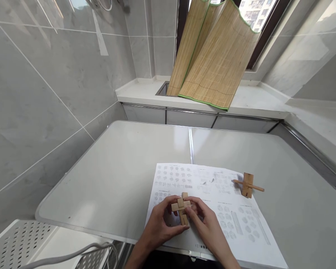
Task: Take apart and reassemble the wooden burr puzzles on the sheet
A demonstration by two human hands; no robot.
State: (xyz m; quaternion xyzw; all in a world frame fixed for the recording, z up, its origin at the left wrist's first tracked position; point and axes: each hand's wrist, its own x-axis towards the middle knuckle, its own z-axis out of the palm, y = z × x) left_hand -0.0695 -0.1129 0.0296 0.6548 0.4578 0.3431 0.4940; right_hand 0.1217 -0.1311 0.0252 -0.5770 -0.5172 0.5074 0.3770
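Between my two hands, above the near part of a printed sheet (196,186), is a wooden burr puzzle (180,204) made of interlocking light-coloured blocks. My left hand (161,226) grips it from the left, thumb at the bottom block and fingers at the upper side. On the other side, my right hand (205,222) has its thumb and fingers closed on the puzzle's right blocks. Parts of the puzzle are hidden behind the fingers. Rows of small grey diagrams cover the paper.
At the sheet's right edge lies a wooden block with a stick through it (247,185). The white folding table (114,172) has a centre seam. A white perforated basket (25,239) and a grey cable (70,256) are at lower left. A bamboo blind (210,56) hangs by the window.
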